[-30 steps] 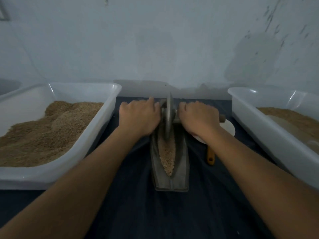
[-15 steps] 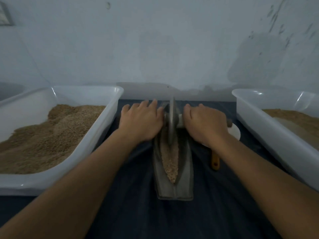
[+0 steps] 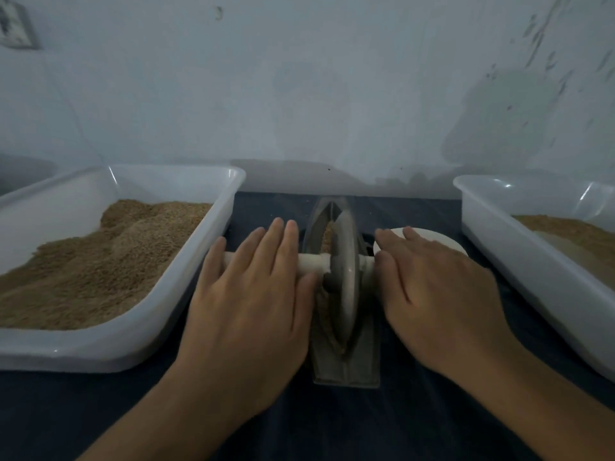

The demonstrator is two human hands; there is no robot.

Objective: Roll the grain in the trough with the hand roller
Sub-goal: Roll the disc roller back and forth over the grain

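Palms flat, fingers spread: left hand (image 3: 253, 294) and right hand (image 3: 436, 291) press axle handle (image 3: 311, 263) of roller wheel (image 3: 342, 277), upright between them in grain-filled trough (image 3: 346, 364). Risk: uneven push tilts wheel, grain (image 3: 327, 232) spills onto cloth; thumbs near disc could get pinched.

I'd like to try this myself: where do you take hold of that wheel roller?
By the pale axle handle sticking out either side of the roller wheel, one hand per side, from above. The wheel stands upright in the narrow trough, so flat palms, like the left hand and right hand, roll it.
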